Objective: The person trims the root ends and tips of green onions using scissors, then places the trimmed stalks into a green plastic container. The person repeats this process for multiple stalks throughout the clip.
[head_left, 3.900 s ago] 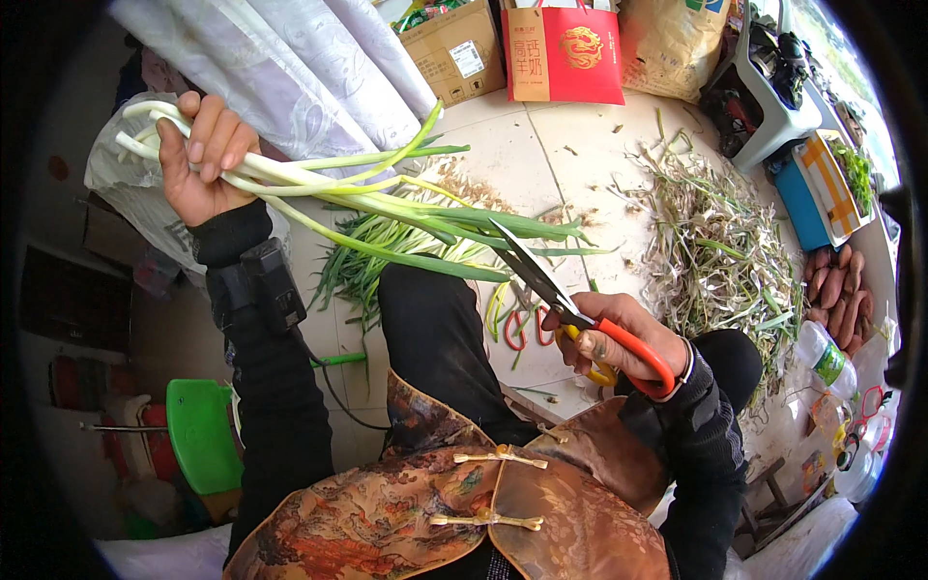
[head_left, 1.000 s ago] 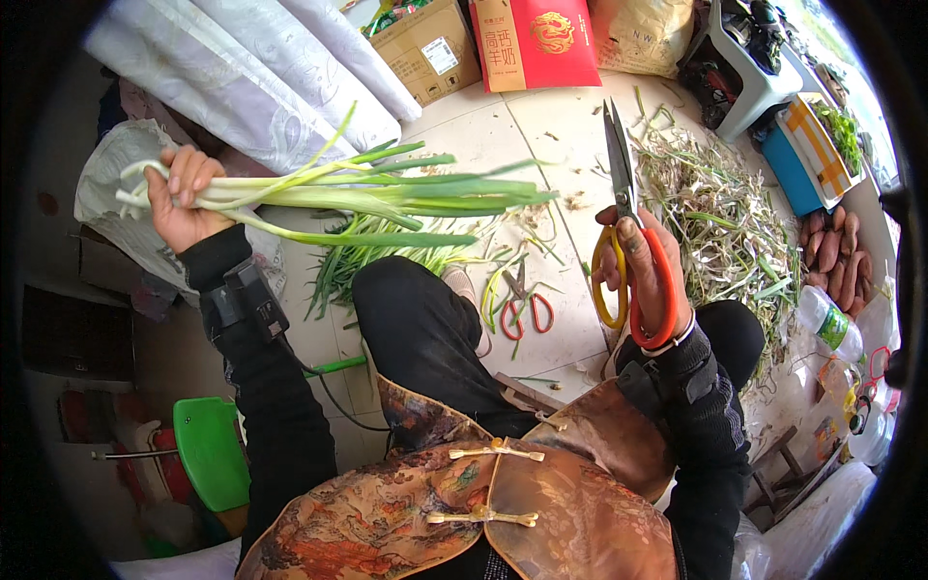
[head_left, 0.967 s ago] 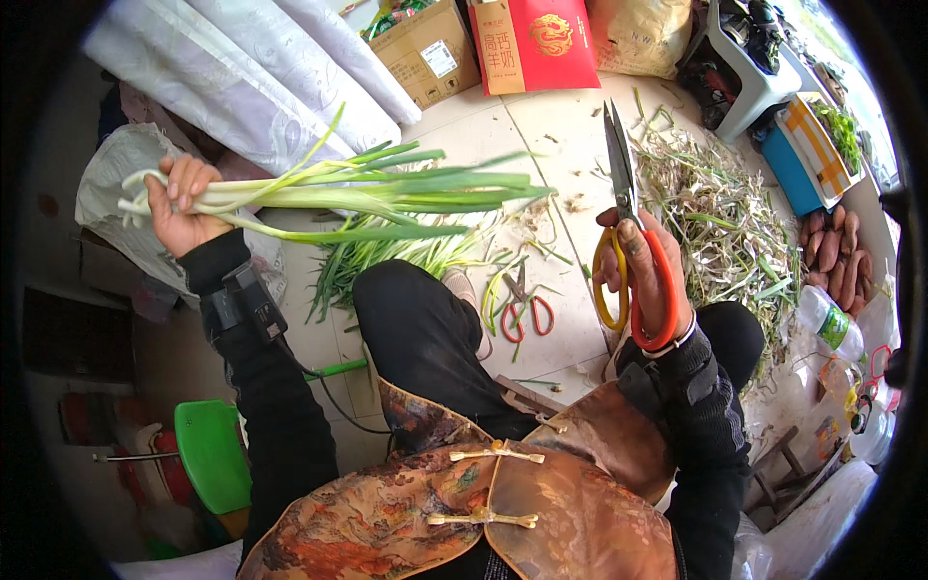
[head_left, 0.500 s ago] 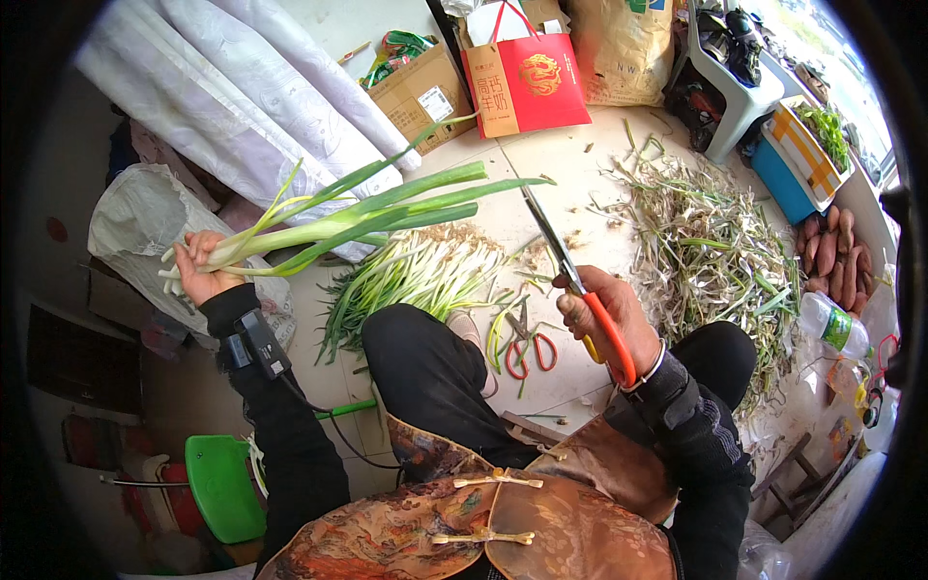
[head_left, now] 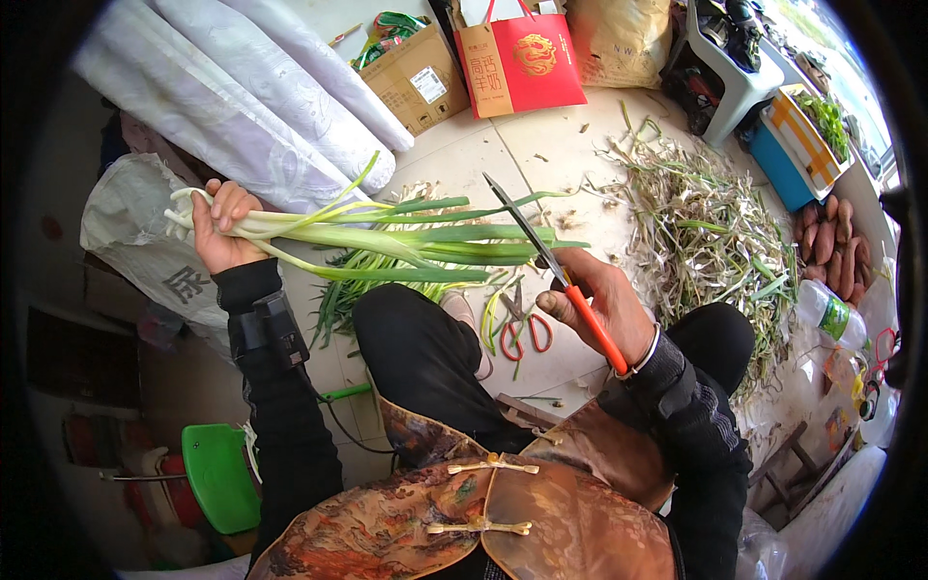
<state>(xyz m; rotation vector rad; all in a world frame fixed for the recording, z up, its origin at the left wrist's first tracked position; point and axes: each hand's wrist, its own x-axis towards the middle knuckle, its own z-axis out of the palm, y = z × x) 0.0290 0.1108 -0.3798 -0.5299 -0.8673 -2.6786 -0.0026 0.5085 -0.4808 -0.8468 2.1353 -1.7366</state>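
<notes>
My left hand (head_left: pixel 227 227) is closed round the white stems of a small bunch of scallions (head_left: pixel 387 237), its long green leaves pointing right. My right hand (head_left: pixel 604 304) grips red-handled scissors (head_left: pixel 530 232), blades pointing up and left. The blades cross in front of the leaf ends; whether they touch the leaves I cannot tell. Beneath the bunch, partly hidden by it and my knee, lies a heap of scallions (head_left: pixel 343 309) on the floor. A second pair of red-handled scissors (head_left: pixel 512 338) rests on the tiles beside my shoe.
A large heap of dry leaves and peelings (head_left: pixel 706 242) covers the floor at right, near sweet potatoes (head_left: pixel 826 242) and a plastic bottle (head_left: pixel 839 321). Behind stand a cardboard box (head_left: pixel 411 87) and a red gift bag (head_left: pixel 536 72). A white sack (head_left: pixel 135 232) and green seat (head_left: pixel 222 478) are at left.
My left hand has moved slightly right, and the bunch has tipped from slanting upward to nearly level. The scissors have shifted left and now overlap the leaf ends.
</notes>
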